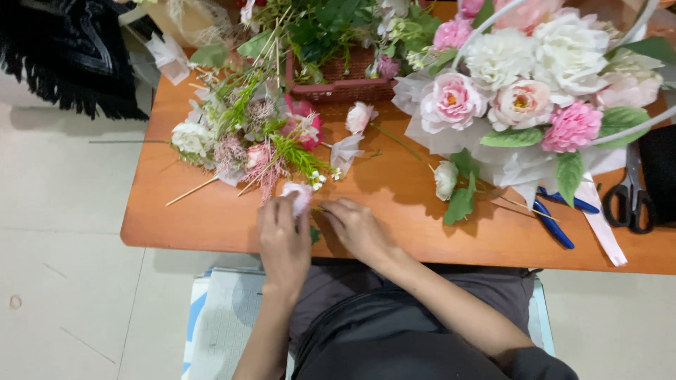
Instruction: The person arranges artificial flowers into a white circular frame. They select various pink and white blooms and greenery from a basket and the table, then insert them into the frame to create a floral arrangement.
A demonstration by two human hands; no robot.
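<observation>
Pale pink flower head (pixel 299 195), pinched in the left hand (pixel 283 236) while its thin stem (pixel 318 208) is gripped by the right hand (pixel 355 226), could be torn off if twisted hard.

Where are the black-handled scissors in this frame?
In the head view, the black-handled scissors lie at the far right of the orange table, just right of the big pink-and-white bouquet, with the blue-handled pliers to their left.

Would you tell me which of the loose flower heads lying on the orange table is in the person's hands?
The small pale pink flower head, pinched by the left hand at the near edge; the two white ones lie untouched farther off.
</observation>
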